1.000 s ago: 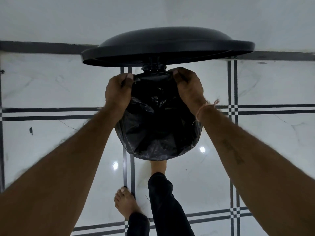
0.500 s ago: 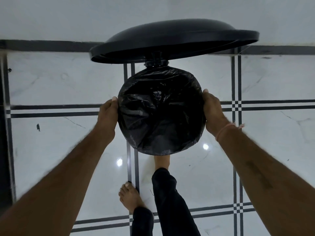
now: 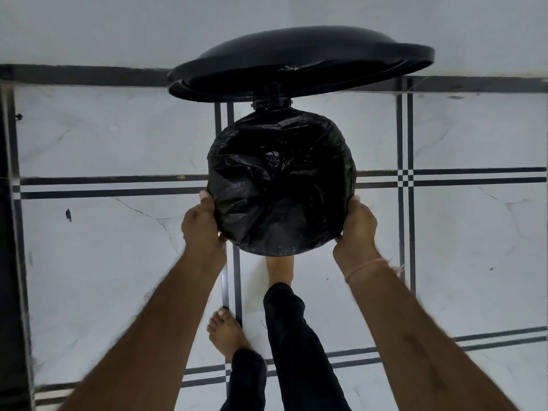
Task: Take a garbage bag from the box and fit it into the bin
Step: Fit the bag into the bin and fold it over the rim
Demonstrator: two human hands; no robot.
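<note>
The garbage bag sits in the bin, its mouth folded over the rim and its crumpled body slack inside. The lid stands raised beyond the hands, apparently held by the foot placed under the near edge of the bin, probably on a pedal; the pedal itself is hidden.

The left hand and the right hand grip the near rim on either side, fingers curled under the edge and thumbs on the plastic, each holding bag film against the bin.

Risks from this position:
- Uneven downward pull from the two hands may drag the far edge of the film, next to the hinge, off the rim.
- The film appears thin; hard tension at the thumbs could tear it.
- Lifting the foot would likely drop the lid toward the hands.
- Air trapped under the slack film may keep the bag from seating fully.

The box is not in view.
</note>
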